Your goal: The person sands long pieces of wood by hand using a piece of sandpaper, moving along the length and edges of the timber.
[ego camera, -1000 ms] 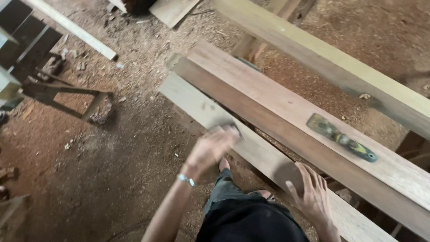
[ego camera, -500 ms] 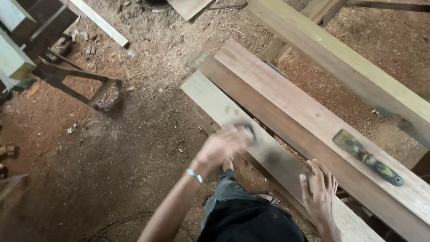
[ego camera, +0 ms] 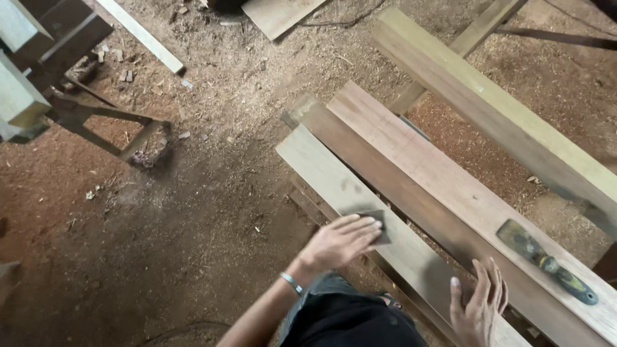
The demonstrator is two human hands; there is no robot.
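My left hand (ego camera: pixel 339 243), with a metal bracelet on the wrist, presses flat on a dark grey piece of sandpaper (ego camera: pixel 379 223). The sandpaper lies on a pale wooden plank (ego camera: pixel 321 170) that runs diagonally from the middle to the bottom right. My right hand (ego camera: pixel 477 303) rests open on the same plank nearer to me, fingers spread and pointing away. A scraper with a dark handle (ego camera: pixel 546 262) lies on the wider reddish board (ego camera: pixel 411 154) beside the plank, to the right of my right hand.
A thick pale beam (ego camera: pixel 488 109) runs diagonally at the upper right. A dark wooden stand (ego camera: pixel 96 115) and pale blocks (ego camera: pixel 19 96) are at the upper left. Sawdust covers the dirt floor (ego camera: pixel 193 212). A loose strip (ego camera: pixel 141 35) and a board (ego camera: pixel 279 13) lie at the top.
My left hand, blurred in motion before, has slid the sandpaper along the plank and is now sharp. My right hand has stayed resting on the plank. The view has shifted slightly.
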